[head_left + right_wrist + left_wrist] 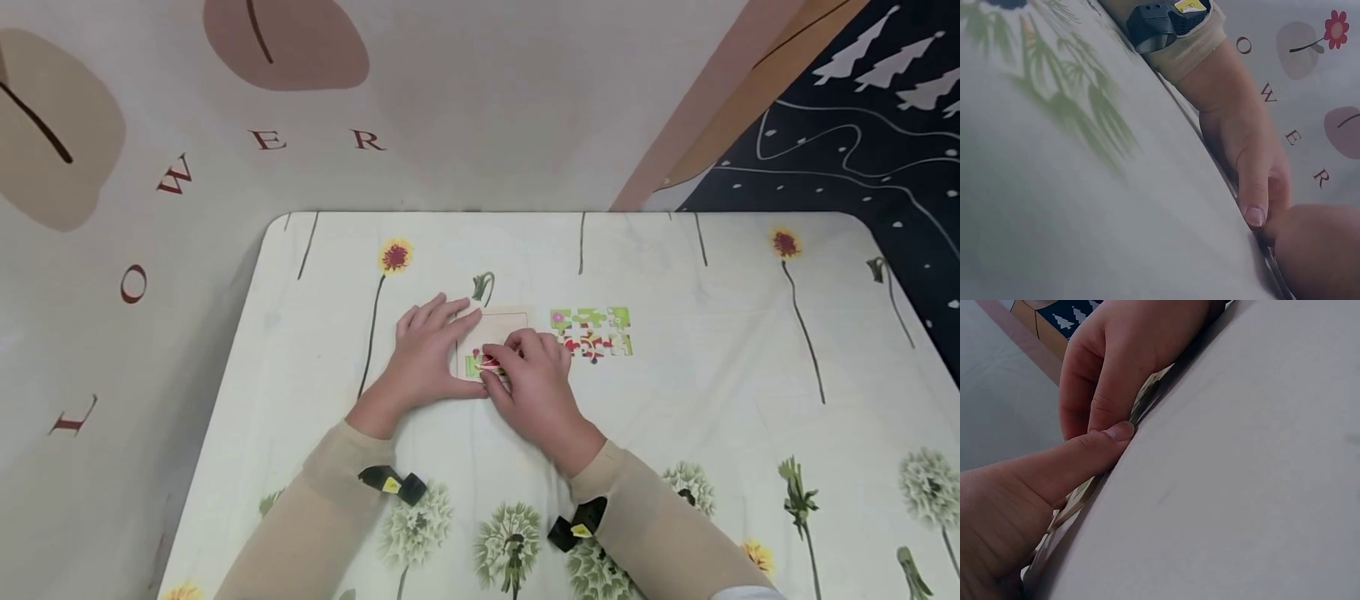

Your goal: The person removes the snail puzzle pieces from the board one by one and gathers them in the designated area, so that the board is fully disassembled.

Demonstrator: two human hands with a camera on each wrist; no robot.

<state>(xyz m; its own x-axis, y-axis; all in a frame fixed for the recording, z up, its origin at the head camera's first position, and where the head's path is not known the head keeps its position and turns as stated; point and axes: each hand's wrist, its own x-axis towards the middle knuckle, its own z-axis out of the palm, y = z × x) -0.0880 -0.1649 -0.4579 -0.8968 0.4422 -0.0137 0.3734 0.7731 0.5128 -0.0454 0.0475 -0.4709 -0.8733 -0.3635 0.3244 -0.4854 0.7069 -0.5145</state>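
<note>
A small pale puzzle board (498, 327) lies flat on the table. My left hand (426, 357) rests at its left side, fingers spread toward the upper edge and thumb straight along the lower edge. Over the board's lower part, my right hand (538, 385) pinches a red puzzle piece (489, 360) between thumb and forefinger. A green puzzle piece (471, 367) shows at the board's lower left corner. In the left wrist view, the left thumb (1079, 462) meets the right fingertips at the board's edge. Fingers hide much of the held piece.
Right of the board lies a group of several green and red puzzle pieces (591, 318), partly behind the right hand. The white table cover (712, 358) has printed flowers. Beyond the table's far edge stands a wall or hanging cloth (465, 133) with printed letters.
</note>
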